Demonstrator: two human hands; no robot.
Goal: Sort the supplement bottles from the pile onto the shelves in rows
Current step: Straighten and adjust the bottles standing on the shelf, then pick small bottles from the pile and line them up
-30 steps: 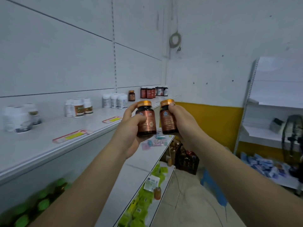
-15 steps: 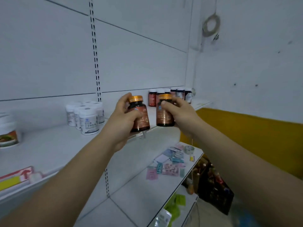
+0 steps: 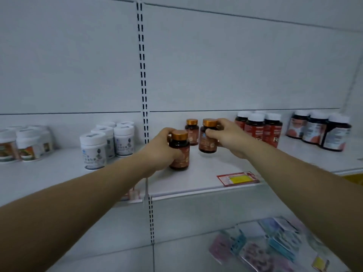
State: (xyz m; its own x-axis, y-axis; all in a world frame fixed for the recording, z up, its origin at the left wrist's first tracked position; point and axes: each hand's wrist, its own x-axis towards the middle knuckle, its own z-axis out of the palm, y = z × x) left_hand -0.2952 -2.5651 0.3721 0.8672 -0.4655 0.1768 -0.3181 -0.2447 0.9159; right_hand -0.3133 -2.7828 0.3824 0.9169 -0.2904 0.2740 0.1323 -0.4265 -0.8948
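My left hand [image 3: 159, 148] grips a brown supplement bottle with a gold cap [image 3: 179, 154], standing on the white shelf [image 3: 196, 173]. My right hand [image 3: 229, 136] grips a second gold-capped brown bottle [image 3: 207, 141] a little further back and to the right, its base at the shelf surface. A third matching bottle [image 3: 192, 132] stands alone behind them near the back wall.
White-capped white jars [image 3: 106, 144] stand left of the upright rail [image 3: 144, 114], more jars [image 3: 25, 144] at far left. Red-labelled bottles [image 3: 257, 126] and dark bottles [image 3: 318, 130] stand right. A red-yellow price tag [image 3: 237, 178] lies at the shelf edge. Flat packets [image 3: 265, 244] lie on the lower shelf.
Both hands have carried their bottles forward and down from in front of me onto the shelf. The view has swung to face the shelf squarely.
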